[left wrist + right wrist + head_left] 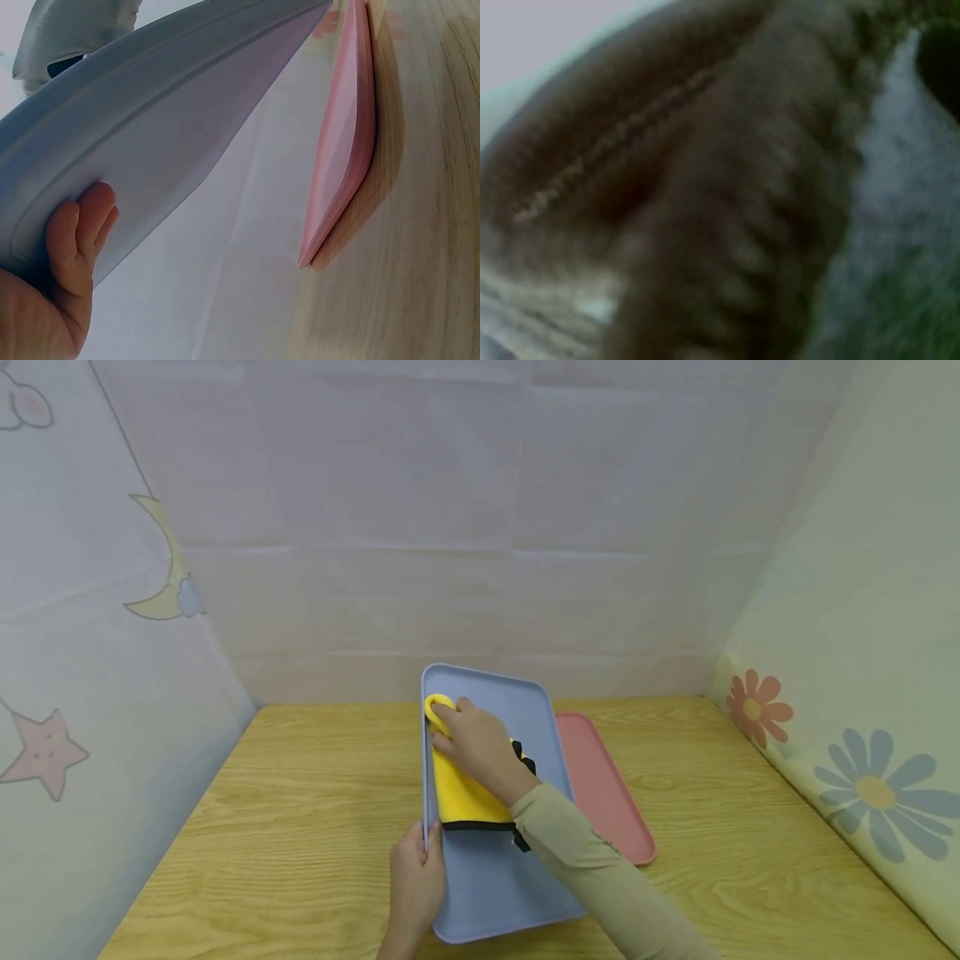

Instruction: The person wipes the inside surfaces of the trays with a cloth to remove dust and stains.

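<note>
Head view first. The right hand (480,742) has its fingers bent onto a yellow cloth (463,795), pinching up a fold of it near the upper left corner of a blue tray (498,893). The rest of the cloth hangs flat on the tray below those fingers, black-edged side toward the person. The left hand (417,878) has the tray's left rim, thumb on the inner face, well below the right fingers. Looks like a wiping job to me. I'd bunch a bit more cloth under the fingertips so bare skin doesn't do the rubbing, then work along the groove by the rim. The loose part under the palm could drag or fold over, so smooth it out now and then. Pink tray (600,781) lies on the table (300,818), right of the right fingers and partly behind the blue one.

Left wrist cam: left fingers are curled against the back of the tilted tray, so it's a proper grip, no gap. Good spot for bracing, imo, but pressing on the far corner from those fingers might twist it, so go easy up there. The pink tray is well apart from them.

Right wrist cam: just blur and dark fabric, can't tell anything about the fingers there.
</note>
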A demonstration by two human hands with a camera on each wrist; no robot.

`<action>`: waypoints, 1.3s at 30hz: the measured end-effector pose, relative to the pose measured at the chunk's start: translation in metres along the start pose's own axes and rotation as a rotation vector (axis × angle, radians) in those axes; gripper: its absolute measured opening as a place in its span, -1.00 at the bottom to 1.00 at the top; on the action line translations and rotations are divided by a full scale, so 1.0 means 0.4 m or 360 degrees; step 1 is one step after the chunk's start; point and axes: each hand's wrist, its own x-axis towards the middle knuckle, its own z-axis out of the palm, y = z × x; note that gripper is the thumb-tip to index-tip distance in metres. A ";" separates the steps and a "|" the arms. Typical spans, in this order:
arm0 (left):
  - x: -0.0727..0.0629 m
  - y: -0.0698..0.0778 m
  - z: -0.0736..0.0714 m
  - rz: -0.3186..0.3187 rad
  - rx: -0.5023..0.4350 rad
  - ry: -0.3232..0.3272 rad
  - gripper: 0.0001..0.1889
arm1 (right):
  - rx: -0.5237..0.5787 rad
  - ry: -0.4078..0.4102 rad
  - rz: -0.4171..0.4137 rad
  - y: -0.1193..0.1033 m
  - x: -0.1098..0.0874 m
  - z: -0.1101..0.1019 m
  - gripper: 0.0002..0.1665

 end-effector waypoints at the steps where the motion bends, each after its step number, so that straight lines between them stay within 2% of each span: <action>1: -0.001 0.001 -0.001 -0.0007 -0.0005 0.0003 -0.80 | -0.0011 0.0009 -0.0013 0.003 -0.002 0.001 -0.60; 5: -0.004 0.002 -0.003 -0.0023 -0.0027 0.0019 -0.84 | -0.0043 0.0005 -0.0019 0.018 -0.009 0.007 -0.60; 14: -0.005 0.003 -0.008 -0.0041 -0.0014 0.0056 -0.84 | -0.0055 -0.0068 0.0099 0.062 -0.019 0.013 -0.61; 26: -0.001 0.004 -0.015 -0.0083 0.0015 0.0033 -0.81 | -0.0118 -0.0208 0.0300 0.112 -0.024 0.026 -0.59; 32: 0.004 0.008 -0.016 -0.0119 0.0036 0.0024 -0.81 | -0.0089 -0.0268 0.0365 0.130 -0.024 0.030 -0.65; 39: 0.010 0.009 -0.019 -0.0157 0.0026 -0.0012 -0.78 | -0.0089 -0.0374 0.0501 0.151 -0.021 0.032 -0.66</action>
